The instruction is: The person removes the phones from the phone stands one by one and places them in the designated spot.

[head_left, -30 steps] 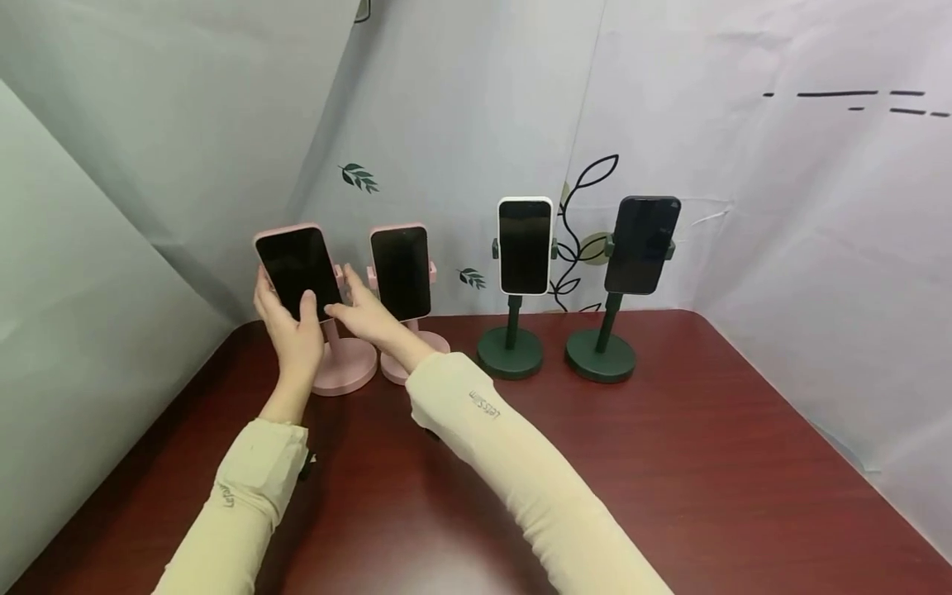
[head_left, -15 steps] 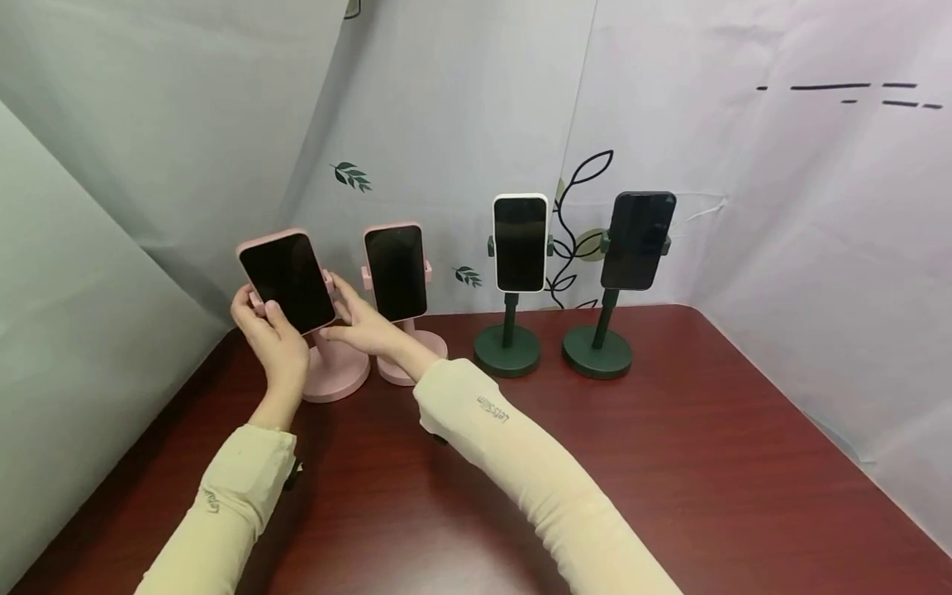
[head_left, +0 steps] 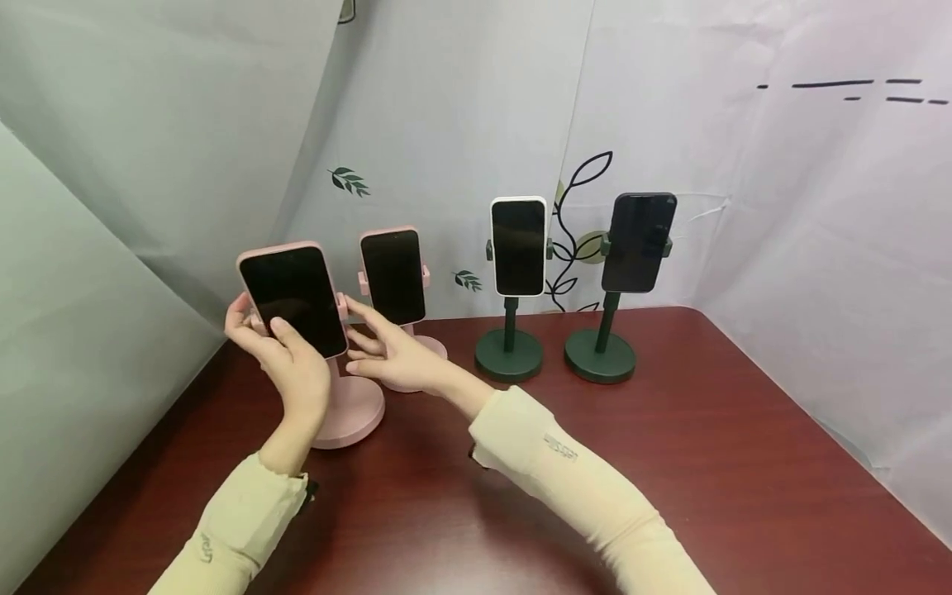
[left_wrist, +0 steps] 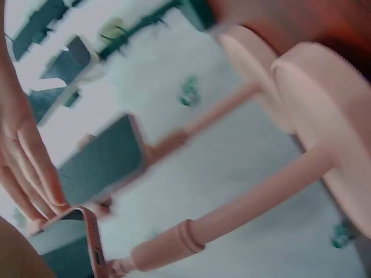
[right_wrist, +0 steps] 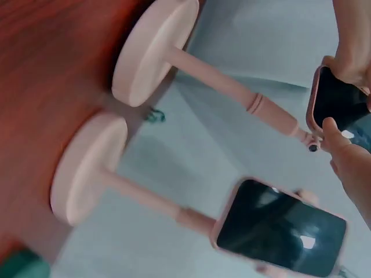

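A pink-edged smartphone [head_left: 293,297] sits tilted in a pink phone stand [head_left: 352,411] at the left of the table. My left hand [head_left: 290,364] holds the phone at its lower left, thumb over the front and fingers at the side clamp, partly hidden behind. My right hand [head_left: 397,355] is at the opposite edge, its fairly straight fingers reaching the right clamp. In the left wrist view, fingertips of the right hand [left_wrist: 26,156] meet the phone's edge. The right wrist view shows the left hand [right_wrist: 353,55] across the phone. Whether the base lies flat is unclear.
Just behind stands a second pink stand with a pink-edged phone [head_left: 394,277]. Further right, two dark green stands carry a white-edged phone [head_left: 519,248] and a black phone [head_left: 638,244]. A pale curtain [head_left: 446,99] hangs behind the dark red table [head_left: 706,430].
The left pink stand and its phone have come nearer to me, with both hands moving along. The phone first tilted and shifted left, then swung back a little. The other stands keep their places.
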The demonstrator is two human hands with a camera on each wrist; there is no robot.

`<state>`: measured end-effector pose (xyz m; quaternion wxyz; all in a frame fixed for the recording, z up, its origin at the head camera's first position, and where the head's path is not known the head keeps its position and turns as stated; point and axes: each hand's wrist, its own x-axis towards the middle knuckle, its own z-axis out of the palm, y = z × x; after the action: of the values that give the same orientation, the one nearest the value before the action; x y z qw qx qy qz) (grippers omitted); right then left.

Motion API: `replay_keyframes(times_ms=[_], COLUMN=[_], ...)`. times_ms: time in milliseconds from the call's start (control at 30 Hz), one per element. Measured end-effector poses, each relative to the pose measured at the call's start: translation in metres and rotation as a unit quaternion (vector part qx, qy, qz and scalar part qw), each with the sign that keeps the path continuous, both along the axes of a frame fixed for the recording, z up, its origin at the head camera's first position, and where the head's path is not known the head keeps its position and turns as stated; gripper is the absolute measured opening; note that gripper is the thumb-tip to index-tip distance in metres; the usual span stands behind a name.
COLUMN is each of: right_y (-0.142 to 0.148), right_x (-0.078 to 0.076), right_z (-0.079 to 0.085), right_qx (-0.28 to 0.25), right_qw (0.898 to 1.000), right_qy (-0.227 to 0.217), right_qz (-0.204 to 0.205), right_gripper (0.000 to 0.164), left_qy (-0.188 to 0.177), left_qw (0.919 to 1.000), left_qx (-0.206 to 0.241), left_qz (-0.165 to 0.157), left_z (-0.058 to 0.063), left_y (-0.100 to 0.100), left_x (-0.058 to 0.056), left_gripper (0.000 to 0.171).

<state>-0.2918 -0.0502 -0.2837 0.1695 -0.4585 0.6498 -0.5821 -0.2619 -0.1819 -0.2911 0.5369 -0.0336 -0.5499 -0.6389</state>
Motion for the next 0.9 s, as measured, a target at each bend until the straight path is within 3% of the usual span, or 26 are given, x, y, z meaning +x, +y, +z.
replay_keyframes(times_ms=[133,233,300,367,500,700,833,900], right_y=[0.021,0.035,0.041,0.046,0.056,0.085,0.113,0.126], right_x=[0.010,0.016,0.020,0.024,0.027,0.027,0.028,0.029], right_z=[0.003,0.006,0.007,0.007,0.003,0.006,0.009,0.010], right_qx=[0.002,0.003,0.004,-0.002,-0.053,-0.162,-0.168,-0.167], right_qw=[0.998,0.993,0.988,0.982,0.972,0.947,0.934,0.929], right_qy=[0.059,0.108,0.135,0.153,0.149,0.122,0.151,0.166], right_qz=[-0.004,-0.039,-0.074,-0.108,-0.173,-0.251,-0.277,-0.287], right_gripper=[0.070,0.055,0.046,0.041,0.033,0.027,0.033,0.033], left_qy=[0.017,0.023,0.012,-0.017,-0.057,-0.032,-0.028,-0.027], left_qw=[0.9992,0.9967,0.9951,0.9944,0.9892,0.9788,0.9737,0.9673], left_qx=[0.000,-0.005,-0.019,-0.042,-0.082,-0.093,-0.149,-0.184], left_qz=[-0.035,-0.078,-0.096,-0.095,-0.107,-0.179,-0.170,-0.173], left_z=[0.006,0.008,0.010,0.011,0.012,0.008,0.005,0.006], left_y=[0.020,0.032,0.038,0.043,0.055,0.076,0.088,0.094], left_x=[0.017,0.027,0.031,0.035,0.040,0.036,0.028,0.025], left_gripper=[0.035,0.037,0.038,0.039,0.041,0.037,0.037,0.037])
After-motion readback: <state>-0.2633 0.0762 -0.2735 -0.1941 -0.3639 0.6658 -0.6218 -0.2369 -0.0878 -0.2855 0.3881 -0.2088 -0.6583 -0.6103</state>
